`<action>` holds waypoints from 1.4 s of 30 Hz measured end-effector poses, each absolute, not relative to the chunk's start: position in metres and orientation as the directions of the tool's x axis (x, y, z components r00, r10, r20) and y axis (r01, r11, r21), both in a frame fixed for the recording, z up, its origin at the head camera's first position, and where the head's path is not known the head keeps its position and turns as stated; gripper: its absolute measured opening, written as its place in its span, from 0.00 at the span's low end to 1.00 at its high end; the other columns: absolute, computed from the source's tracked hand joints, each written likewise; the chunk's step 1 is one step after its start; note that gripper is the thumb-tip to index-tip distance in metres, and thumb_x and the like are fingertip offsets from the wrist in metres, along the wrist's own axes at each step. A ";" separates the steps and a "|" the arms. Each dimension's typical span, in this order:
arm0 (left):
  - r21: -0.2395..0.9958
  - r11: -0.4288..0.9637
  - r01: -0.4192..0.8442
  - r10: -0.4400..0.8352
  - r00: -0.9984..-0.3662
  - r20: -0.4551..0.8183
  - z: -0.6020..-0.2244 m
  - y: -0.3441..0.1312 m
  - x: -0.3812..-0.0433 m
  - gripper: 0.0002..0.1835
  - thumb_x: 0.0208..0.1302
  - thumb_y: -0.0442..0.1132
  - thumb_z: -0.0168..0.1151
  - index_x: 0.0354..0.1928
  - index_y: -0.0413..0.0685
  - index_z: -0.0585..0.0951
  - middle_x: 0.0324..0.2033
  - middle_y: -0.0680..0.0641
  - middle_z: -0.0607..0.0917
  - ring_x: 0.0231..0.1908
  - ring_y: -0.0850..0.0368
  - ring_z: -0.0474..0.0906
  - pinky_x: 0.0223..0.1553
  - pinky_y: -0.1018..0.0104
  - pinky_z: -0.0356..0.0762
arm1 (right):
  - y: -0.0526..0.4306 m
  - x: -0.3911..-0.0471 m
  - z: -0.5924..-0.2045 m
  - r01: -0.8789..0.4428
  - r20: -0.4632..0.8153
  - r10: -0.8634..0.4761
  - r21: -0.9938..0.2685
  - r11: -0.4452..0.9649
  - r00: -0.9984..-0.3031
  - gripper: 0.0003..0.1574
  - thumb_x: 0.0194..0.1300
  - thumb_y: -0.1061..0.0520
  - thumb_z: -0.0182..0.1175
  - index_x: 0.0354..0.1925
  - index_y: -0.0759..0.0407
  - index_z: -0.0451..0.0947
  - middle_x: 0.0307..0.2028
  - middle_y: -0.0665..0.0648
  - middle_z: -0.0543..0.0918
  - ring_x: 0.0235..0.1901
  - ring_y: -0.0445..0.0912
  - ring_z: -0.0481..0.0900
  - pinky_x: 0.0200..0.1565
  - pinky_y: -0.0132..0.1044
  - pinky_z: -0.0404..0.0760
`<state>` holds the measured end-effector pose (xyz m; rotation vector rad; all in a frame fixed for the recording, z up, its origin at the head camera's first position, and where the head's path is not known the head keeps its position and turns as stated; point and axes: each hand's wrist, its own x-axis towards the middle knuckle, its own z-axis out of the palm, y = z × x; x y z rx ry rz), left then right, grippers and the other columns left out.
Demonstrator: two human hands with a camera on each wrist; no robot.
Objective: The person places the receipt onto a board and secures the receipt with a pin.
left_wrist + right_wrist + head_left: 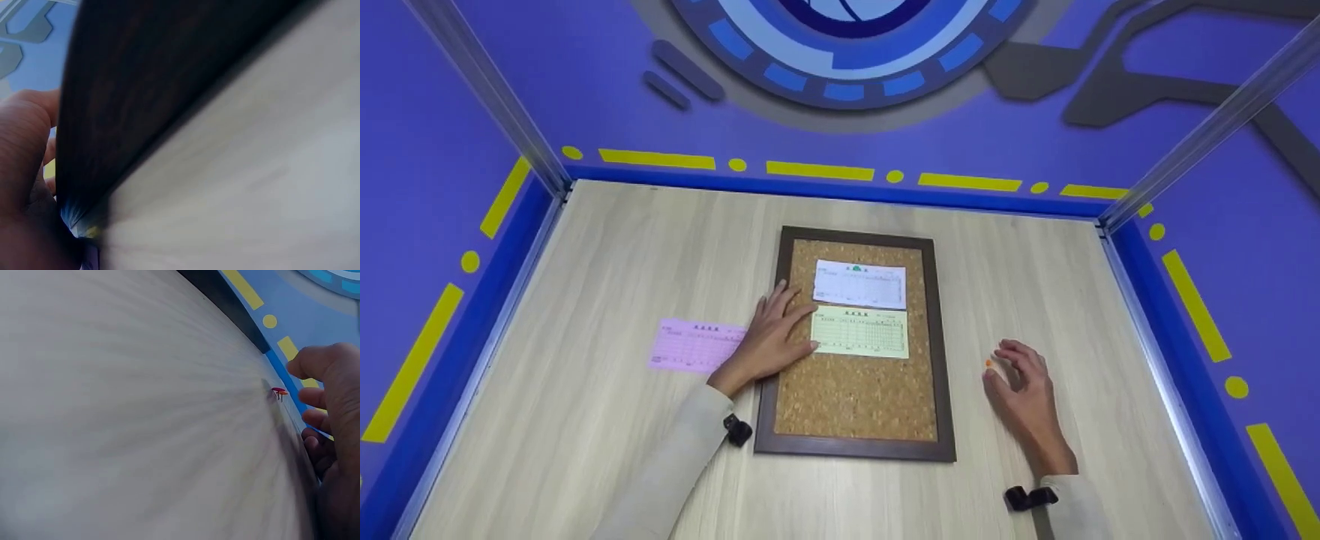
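My left hand rests across the left side of a dark-framed cork board, its thumb and forefinger touching the left edge of a pale green printed slip. Just above that slip lies a white printed slip. A pink printed slip is on the table, partly hidden by my left hand. To the right of the board, my right hand hovers low with loosely bent fingers near an orange thumbtack. In the right wrist view, a red thumbtack appears beside the orange one, apart from the fingers.
The light wooden table is bounded by a blue wall at the back and by side walls. Metal posts stand at the back corners. The board's dark frame forms a raised edge.
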<state>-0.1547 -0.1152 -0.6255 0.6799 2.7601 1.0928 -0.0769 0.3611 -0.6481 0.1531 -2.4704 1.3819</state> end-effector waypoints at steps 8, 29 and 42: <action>0.689 0.615 0.385 0.441 -0.891 0.105 -0.625 -0.115 -0.153 0.37 0.72 0.54 0.70 0.78 0.47 0.76 0.85 0.34 0.58 0.87 0.34 0.37 0.82 0.28 0.34 | 0.363 -0.078 -0.655 -0.302 0.400 0.049 -0.759 0.577 -0.915 0.17 0.61 0.76 0.74 0.49 0.73 0.86 0.62 0.72 0.81 0.66 0.58 0.74 0.65 0.20 0.69; 0.658 0.634 0.407 0.454 -0.884 0.110 -0.632 -0.114 -0.153 0.38 0.74 0.55 0.67 0.81 0.49 0.74 0.86 0.34 0.56 0.87 0.33 0.36 0.82 0.27 0.33 | 0.341 -0.080 -0.655 -0.074 0.309 0.224 -0.720 0.690 -0.924 0.04 0.66 0.67 0.72 0.39 0.66 0.86 0.60 0.64 0.83 0.64 0.58 0.74 0.66 0.51 0.70; 0.645 0.636 0.423 0.467 -0.877 0.114 -0.629 -0.115 -0.153 0.37 0.75 0.54 0.66 0.81 0.50 0.74 0.85 0.33 0.57 0.87 0.32 0.36 0.81 0.25 0.34 | 0.340 -0.080 -0.657 -0.088 0.330 0.210 -0.698 0.711 -0.920 0.03 0.68 0.68 0.72 0.39 0.68 0.86 0.59 0.64 0.83 0.64 0.59 0.75 0.66 0.53 0.71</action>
